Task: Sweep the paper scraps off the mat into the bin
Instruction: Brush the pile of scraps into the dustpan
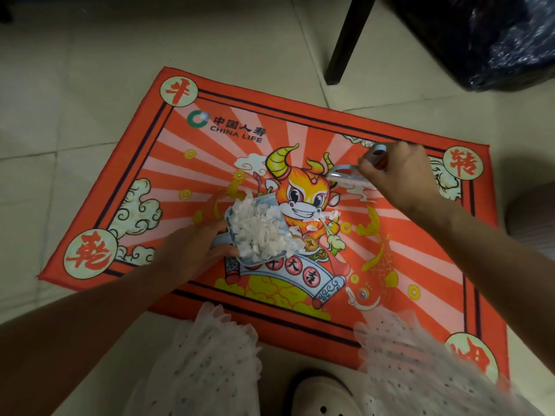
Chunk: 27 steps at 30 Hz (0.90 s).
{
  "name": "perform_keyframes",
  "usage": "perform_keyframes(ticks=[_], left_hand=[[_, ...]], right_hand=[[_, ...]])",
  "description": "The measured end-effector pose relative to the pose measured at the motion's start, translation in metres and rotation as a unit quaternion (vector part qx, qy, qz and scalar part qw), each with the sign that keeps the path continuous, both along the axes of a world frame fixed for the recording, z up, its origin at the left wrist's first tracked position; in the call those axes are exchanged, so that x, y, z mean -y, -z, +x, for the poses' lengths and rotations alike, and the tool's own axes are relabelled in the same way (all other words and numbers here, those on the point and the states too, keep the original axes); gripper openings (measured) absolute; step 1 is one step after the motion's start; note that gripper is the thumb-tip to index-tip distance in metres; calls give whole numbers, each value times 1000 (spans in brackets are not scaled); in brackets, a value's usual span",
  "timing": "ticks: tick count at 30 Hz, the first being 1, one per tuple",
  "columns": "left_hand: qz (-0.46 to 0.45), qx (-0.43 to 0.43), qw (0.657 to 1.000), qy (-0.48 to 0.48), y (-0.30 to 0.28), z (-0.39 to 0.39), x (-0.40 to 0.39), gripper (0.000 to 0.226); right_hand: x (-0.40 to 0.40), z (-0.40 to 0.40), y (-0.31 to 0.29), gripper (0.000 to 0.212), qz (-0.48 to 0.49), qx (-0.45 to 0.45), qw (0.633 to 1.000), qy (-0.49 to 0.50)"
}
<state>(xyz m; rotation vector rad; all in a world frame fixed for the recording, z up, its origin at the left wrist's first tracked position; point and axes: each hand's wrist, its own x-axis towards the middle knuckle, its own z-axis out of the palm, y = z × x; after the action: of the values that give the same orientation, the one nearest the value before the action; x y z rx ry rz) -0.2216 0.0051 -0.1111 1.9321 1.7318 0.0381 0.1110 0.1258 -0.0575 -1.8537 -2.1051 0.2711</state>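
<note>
Crouched over the tiled floor [75, 70], we are well through the sweep. Nearest us, past a pale perforated clog [322, 396] and frilled white dotted fabric [210, 355], our left hand [192, 250] curls round the handle of a small translucent blue plastic dustpan [231, 217], tilted on the middle of the mat and heaped with torn white paper scraps [258, 232], thin, crumpled and curling. That heap looks like most of the litter already gathered. Just beside the pan's lip, a few loose white paper bits [326, 216] lie on the flat, soft-looking red printed rectangular mat [405, 265] with its cartoon ox and fish; one small white speck [205, 116] sits near the far left corner. Beyond, toward the far right corner, our right hand [399, 175] grips a small pale blue hand brush [345, 174], its white bristles low over the mat. Farthest off, past a dark furniture leg [345, 43], waits the bin lined with glossy crinkled black plastic [516, 40], off the mat's far right corner. We judge that the stray bits and the emptying remain.
</note>
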Motion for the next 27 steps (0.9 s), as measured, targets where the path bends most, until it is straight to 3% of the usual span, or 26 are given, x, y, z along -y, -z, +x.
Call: perform_keyframes(ticks=[3, 27], left_hand=[[-6, 18, 1000, -2, 4, 9, -3, 48], [45, 52, 998, -11, 4, 46, -7, 49]], right_hand=[[9, 5, 6, 34, -20, -19, 1000, 14], [45, -39, 6, 42, -34, -15, 986, -165]])
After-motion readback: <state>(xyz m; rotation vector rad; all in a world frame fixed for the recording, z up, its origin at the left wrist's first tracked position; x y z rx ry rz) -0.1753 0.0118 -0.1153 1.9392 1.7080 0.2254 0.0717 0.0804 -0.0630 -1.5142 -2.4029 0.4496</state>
